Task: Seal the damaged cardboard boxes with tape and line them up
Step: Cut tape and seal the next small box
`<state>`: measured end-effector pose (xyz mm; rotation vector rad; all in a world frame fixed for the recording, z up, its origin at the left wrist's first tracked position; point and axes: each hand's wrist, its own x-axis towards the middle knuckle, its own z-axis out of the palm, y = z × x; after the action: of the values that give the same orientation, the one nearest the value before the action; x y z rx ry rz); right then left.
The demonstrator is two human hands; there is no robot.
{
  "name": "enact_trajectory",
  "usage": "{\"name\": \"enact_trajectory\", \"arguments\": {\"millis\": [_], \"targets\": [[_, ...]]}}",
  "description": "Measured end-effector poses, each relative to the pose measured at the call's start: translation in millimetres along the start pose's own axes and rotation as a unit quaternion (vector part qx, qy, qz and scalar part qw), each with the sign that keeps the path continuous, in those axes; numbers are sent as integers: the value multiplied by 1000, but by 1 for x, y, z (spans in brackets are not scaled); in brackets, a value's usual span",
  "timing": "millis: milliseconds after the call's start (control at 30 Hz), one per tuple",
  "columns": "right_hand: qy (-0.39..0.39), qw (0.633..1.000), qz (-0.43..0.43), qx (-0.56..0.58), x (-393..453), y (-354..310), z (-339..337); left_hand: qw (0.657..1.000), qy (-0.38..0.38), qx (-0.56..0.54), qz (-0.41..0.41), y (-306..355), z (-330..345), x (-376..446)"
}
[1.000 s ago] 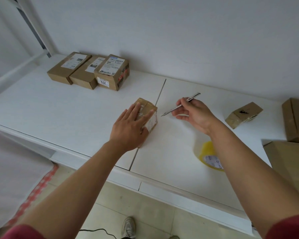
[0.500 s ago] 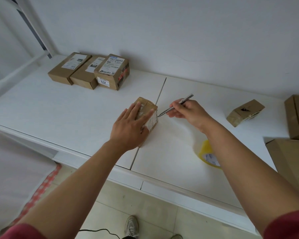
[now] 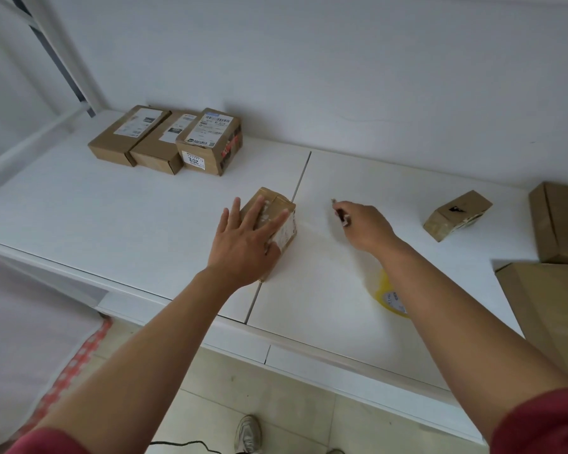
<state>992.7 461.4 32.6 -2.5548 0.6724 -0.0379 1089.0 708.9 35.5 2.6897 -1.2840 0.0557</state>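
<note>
A small taped cardboard box [image 3: 281,213] lies on the white table [image 3: 112,224] by the centre seam. My left hand [image 3: 246,244] rests flat on its top with fingers spread. My right hand [image 3: 364,226] is to the right of the box and grips a thin metal blade [image 3: 340,213], which points away and shows end-on. A strip of clear tape [image 3: 312,231] seems to stretch from the box toward a yellow tape roll [image 3: 389,298], partly hidden under my right forearm.
Three labelled boxes [image 3: 168,139] stand in a row at the back left. A small box [image 3: 456,214] lies at the right. More cardboard boxes [image 3: 561,221] and a larger one [image 3: 551,306] crowd the right edge. A wall runs behind.
My right hand drew the blade to the box's right edge, then pulled back to the right and turned the blade away. My left hand stayed on the box.
</note>
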Motion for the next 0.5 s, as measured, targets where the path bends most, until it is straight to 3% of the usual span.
{"name": "enact_trajectory", "arguments": {"millis": [167,267,333,367,433,500], "targets": [[-120,985,95,-75,1,5,-2,1000,5,14,-17,4,-4,-1],[-76,990,105,-64,0,1,-4,1000,14,6,-24,6,-5,-2],[15,995,95,29,0,-8,-6,999,10,-1,-33,6,-6,-2],[16,988,95,125,-1,-14,-7,999,7,-3,-37,6,-6,-1],[-91,949,106,284,-4,-25,-8,999,1,-6,-39,7,-7,0],[-197,923,74,323,-8,-29,-7,999,2,-4,-37,7,-7,1]]}}
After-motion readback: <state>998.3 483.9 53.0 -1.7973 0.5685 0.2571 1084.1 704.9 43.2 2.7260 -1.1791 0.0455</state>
